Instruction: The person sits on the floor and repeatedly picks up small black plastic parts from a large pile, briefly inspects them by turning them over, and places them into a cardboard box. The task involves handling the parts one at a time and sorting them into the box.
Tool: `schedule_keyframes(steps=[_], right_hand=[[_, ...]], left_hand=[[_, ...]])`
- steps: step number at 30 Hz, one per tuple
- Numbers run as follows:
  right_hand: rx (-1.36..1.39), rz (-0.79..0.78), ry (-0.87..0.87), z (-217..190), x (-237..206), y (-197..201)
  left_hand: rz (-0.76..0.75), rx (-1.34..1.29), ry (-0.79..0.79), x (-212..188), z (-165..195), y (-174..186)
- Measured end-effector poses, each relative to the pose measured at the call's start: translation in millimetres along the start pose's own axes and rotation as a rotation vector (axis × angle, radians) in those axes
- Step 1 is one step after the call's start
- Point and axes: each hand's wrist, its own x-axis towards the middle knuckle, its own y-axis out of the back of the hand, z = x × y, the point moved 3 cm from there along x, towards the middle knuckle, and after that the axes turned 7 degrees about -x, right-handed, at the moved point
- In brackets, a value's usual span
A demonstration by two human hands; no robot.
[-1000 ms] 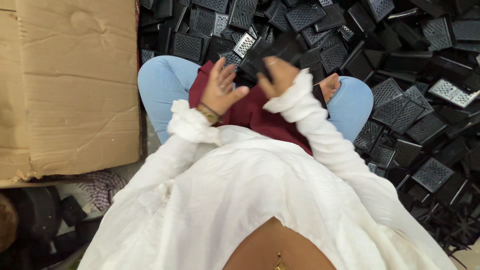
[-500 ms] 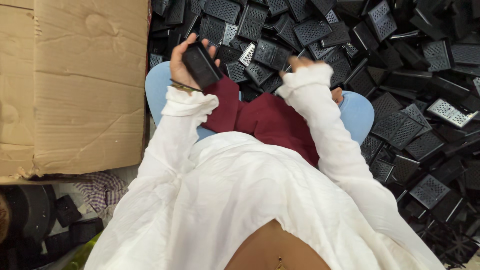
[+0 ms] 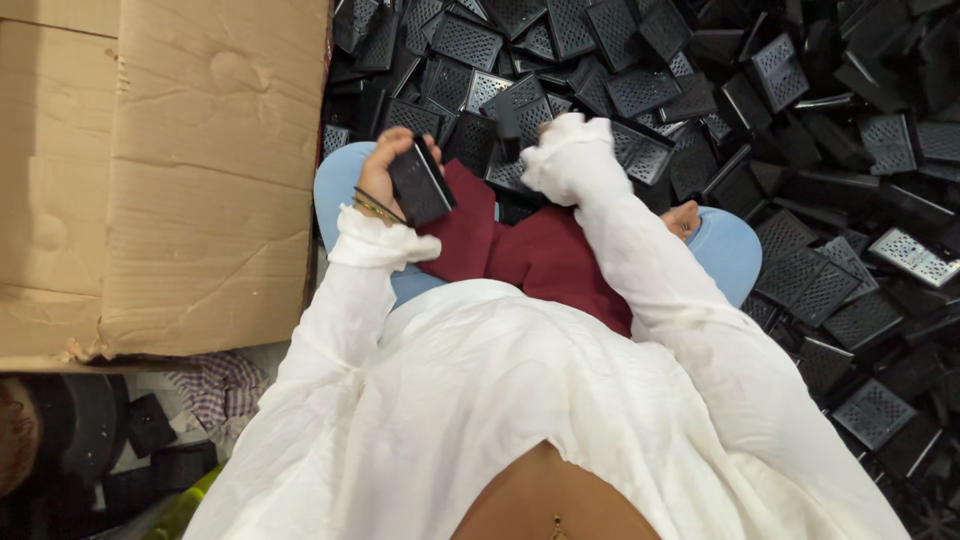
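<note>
A black box-shaped part [image 3: 420, 184] sits just left of centre in the upper frame, our left hand [image 3: 385, 175] clamped around it. Our right hand [image 3: 535, 140] reaches into the pile of black grilled parts [image 3: 640, 90] at top centre; its grip is hidden by the white sleeve [image 3: 600, 200]. A cardboard sheet [image 3: 170, 170] fills the upper left.

This looks like a small workshop or sorting place. A very big heap of black plastic parts with grid holes [image 3: 640, 90] covers the floor, and a large flattened cardboard box [image 3: 160, 170] lies beside the sitting person.
</note>
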Motion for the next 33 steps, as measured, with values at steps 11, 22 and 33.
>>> schedule_keyframes(steps=[11, 22, 33], right_hand=[[1.699, 0.687, 0.300, 50.8, -12.7, -60.9], [1.363, 0.963, -0.209, 14.3, -20.3, -51.6], [1.054, 0.958, 0.118, 22.6, -2.3, -70.7]], left_hand=[[-0.460, 0.824, -0.041, 56.8, -105.8, -73.5], [-0.200, 0.696, -0.373, 49.9, -96.7, -97.5], [-0.096, 0.414, -0.213, 71.7, -108.9, -69.2]])
